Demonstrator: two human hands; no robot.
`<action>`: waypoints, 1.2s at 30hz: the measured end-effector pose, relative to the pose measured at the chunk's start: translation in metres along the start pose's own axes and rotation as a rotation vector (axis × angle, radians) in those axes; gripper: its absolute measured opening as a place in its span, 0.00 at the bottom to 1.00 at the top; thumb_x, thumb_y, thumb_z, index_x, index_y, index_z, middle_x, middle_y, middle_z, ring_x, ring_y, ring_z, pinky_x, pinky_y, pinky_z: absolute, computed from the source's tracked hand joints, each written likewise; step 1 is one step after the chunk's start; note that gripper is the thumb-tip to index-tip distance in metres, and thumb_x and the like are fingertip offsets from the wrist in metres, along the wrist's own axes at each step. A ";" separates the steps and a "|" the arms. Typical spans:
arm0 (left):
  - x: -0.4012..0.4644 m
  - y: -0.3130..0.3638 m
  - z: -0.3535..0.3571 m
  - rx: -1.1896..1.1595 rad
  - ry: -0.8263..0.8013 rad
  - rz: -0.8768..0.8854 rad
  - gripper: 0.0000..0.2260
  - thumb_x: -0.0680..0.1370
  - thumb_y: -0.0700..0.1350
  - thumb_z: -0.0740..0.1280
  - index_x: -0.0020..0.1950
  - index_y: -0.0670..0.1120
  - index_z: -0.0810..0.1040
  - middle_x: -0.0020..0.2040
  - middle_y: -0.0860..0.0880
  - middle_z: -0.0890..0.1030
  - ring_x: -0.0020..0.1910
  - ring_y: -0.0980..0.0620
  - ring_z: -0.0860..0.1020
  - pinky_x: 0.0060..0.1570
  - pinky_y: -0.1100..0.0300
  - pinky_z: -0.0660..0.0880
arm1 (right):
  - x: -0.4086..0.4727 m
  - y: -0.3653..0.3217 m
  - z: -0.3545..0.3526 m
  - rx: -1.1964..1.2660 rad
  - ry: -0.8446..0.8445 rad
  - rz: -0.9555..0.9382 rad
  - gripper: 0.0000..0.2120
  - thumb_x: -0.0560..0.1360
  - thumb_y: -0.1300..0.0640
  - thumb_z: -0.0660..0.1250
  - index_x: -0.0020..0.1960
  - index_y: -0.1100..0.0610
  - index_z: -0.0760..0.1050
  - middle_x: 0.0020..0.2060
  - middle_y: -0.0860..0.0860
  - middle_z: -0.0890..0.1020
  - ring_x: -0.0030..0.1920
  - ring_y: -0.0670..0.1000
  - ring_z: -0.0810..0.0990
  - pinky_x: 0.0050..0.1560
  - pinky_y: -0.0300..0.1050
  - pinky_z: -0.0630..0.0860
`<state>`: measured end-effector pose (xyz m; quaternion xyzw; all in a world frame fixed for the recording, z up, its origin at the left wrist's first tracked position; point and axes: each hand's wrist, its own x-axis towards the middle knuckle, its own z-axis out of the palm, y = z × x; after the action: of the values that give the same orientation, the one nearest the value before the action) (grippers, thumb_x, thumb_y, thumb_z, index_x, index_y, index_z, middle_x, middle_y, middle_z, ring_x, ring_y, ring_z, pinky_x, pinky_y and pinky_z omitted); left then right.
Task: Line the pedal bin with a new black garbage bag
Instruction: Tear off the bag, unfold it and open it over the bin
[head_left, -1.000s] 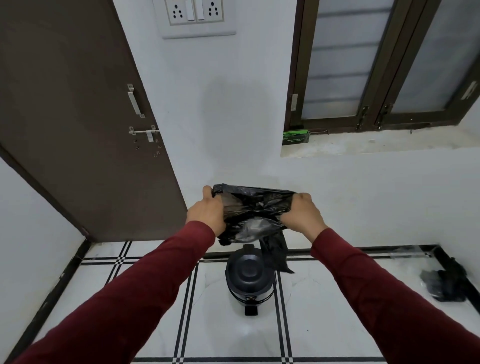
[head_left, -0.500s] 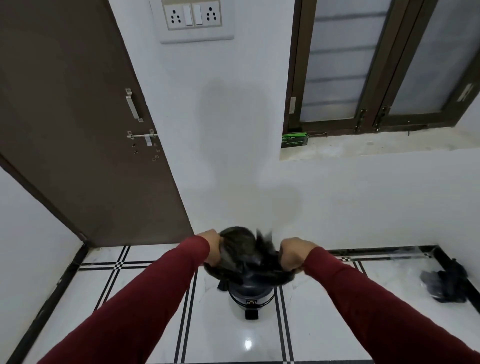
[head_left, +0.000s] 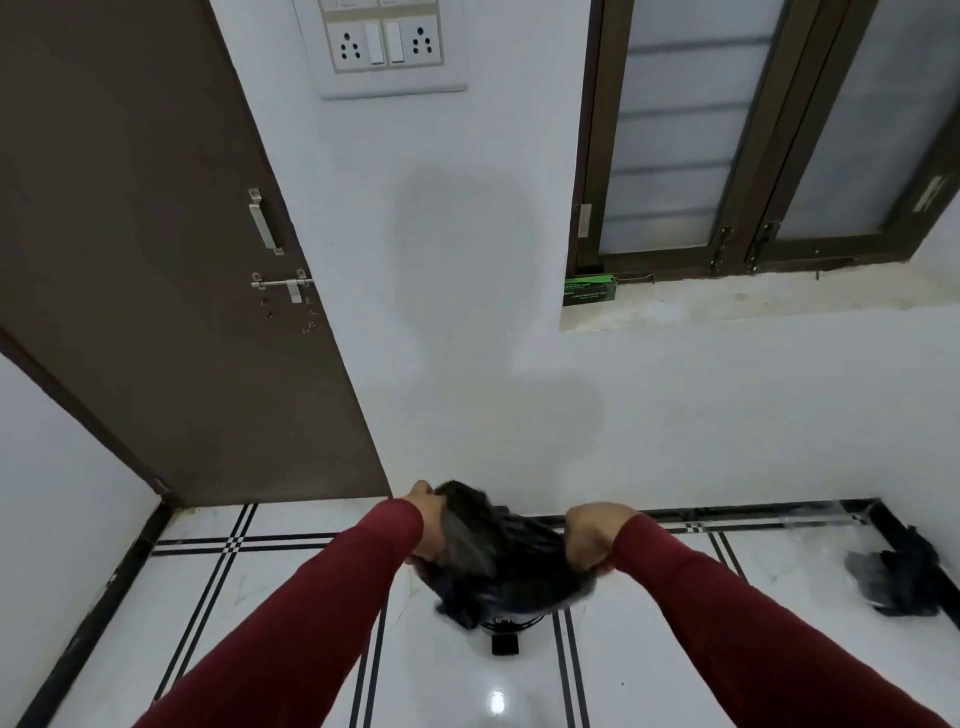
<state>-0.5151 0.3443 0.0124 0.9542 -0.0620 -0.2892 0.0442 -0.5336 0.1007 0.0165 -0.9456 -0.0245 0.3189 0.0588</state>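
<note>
A crumpled black garbage bag (head_left: 498, 556) is stretched between my two hands, blurred by motion. My left hand (head_left: 428, 525) grips its left edge and my right hand (head_left: 592, 540) grips its right edge, both in red sleeves. The bag hangs low over the black pedal bin (head_left: 511, 621), which stands on the white floor by the wall. Nearly all of the bin is hidden behind the bag; only its lower front and its foot pedal (head_left: 505, 644) show.
A brown door (head_left: 156, 260) stands at the left, a white wall straight ahead. A dark-framed window with a sill and a green box (head_left: 589, 291) is at the upper right. Another black bag (head_left: 898, 577) lies on the floor by the right wall.
Both hands have dropped with the bag from chest height down onto the bin, so the bin's lid is now covered. The view has tilted slightly upward.
</note>
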 end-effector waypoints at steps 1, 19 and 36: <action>0.000 -0.001 -0.002 -0.098 0.058 -0.028 0.25 0.75 0.42 0.67 0.72 0.47 0.69 0.73 0.45 0.60 0.53 0.40 0.79 0.59 0.48 0.80 | 0.004 0.004 -0.003 0.081 0.156 -0.006 0.15 0.71 0.63 0.64 0.56 0.63 0.81 0.51 0.60 0.85 0.48 0.57 0.85 0.42 0.43 0.79; -0.002 0.005 -0.037 -0.435 0.915 0.051 0.25 0.70 0.33 0.71 0.66 0.45 0.75 0.75 0.49 0.60 0.52 0.44 0.81 0.54 0.51 0.81 | -0.009 -0.002 -0.052 0.500 1.054 -0.210 0.28 0.72 0.67 0.67 0.72 0.62 0.70 0.78 0.55 0.63 0.63 0.52 0.77 0.59 0.42 0.75; -0.025 0.007 -0.043 -0.136 1.116 -0.001 0.21 0.73 0.34 0.70 0.65 0.44 0.73 0.75 0.44 0.63 0.35 0.42 0.80 0.35 0.48 0.79 | -0.013 0.005 -0.037 0.161 1.201 -0.178 0.36 0.69 0.70 0.68 0.75 0.58 0.64 0.81 0.53 0.54 0.54 0.56 0.77 0.48 0.51 0.81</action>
<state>-0.5123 0.3426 0.0624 0.9576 -0.0101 0.2562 0.1316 -0.5210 0.0909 0.0530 -0.9471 -0.0418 -0.2751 0.1599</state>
